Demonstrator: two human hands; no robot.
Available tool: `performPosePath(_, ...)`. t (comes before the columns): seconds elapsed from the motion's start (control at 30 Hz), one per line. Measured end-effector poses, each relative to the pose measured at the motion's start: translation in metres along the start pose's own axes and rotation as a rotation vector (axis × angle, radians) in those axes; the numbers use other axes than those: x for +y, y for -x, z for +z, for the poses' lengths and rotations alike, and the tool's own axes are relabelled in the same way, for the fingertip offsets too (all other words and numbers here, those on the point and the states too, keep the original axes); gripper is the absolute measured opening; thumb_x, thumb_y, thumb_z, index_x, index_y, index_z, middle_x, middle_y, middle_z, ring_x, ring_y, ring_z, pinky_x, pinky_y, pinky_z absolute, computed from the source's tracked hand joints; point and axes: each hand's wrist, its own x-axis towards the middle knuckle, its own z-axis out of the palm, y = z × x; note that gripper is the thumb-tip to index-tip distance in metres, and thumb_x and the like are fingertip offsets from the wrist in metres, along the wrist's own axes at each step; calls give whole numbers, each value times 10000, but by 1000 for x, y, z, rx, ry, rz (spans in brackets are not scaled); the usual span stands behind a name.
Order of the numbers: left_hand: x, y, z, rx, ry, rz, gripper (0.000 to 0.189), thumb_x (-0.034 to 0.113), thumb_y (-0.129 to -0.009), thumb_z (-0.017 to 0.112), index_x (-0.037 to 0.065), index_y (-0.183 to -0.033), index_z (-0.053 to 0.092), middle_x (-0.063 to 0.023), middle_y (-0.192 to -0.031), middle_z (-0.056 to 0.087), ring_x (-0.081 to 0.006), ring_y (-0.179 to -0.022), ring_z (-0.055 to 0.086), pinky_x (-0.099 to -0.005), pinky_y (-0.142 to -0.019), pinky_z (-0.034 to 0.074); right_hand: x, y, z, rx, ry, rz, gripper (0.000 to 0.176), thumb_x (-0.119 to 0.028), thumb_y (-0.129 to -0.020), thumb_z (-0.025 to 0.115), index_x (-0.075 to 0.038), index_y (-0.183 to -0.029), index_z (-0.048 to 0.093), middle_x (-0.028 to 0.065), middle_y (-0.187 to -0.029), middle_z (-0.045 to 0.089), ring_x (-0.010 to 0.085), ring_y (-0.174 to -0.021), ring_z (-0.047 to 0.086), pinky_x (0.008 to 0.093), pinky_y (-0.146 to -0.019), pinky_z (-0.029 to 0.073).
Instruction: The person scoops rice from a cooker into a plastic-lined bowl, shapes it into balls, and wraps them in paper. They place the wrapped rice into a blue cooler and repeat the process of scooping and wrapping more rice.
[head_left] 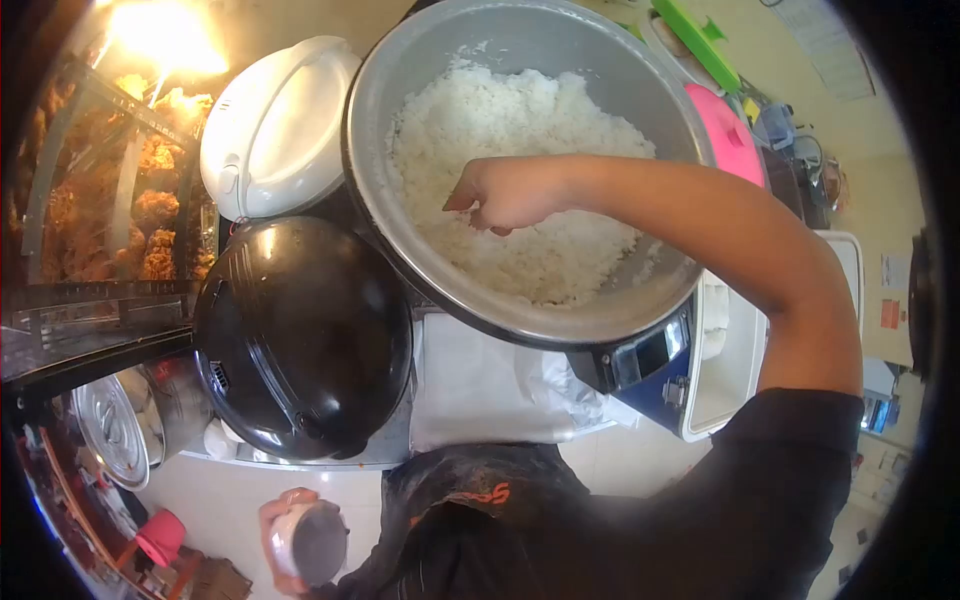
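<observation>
My right hand [515, 195] is over a large metal pot of cooked white rice [540, 115], its fingers curled down close to the rice. Whatever those fingers hold, if anything, is hidden beneath the hand. The pot [375, 185] sits in a dark cooker body with a small panel at its front. Low on the left, my left hand [276, 535] wraps around a pale cup-like container [320, 545] with a grey inside. This container is held over the floor, beside my dark apron.
Left of the rice stand a black domed lid [300, 340] and a white-lidded cooker [282, 125]. A lit glass case with fried pieces [155, 210] is at far left. Plastic sheets [485, 385] lie in front, a white open cooler [735, 360] at right, a metal lidded pot [115, 430] at lower left.
</observation>
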Motion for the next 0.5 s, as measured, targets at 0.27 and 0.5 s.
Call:
performPosePath(0.27, 82, -86, 100, -92, 347, 317, 700, 252, -803, 731, -1, -1374, 413, -224, -1364, 460, -363, -1188, 540, -493, -909, 546, 10, 83, -35, -110, -222, 89, 142, -52, -719, 535, -98, -840, 593, -42, -542, 446, 24, -434, 351, 225, -379, 211)
performPosePath(0.5, 90, -206, 266, -370, -231, 411, 472, 287, -931, 600, 14, -1306, 511, -168, -1305, 528, -323, -1168, 553, -486, -913, 528, 1, 210, -109, -81, -104, 24, 30, -72, -817, 563, -82, -802, 587, -4, -538, 464, 113, -391, 394, 291, -377, 345)
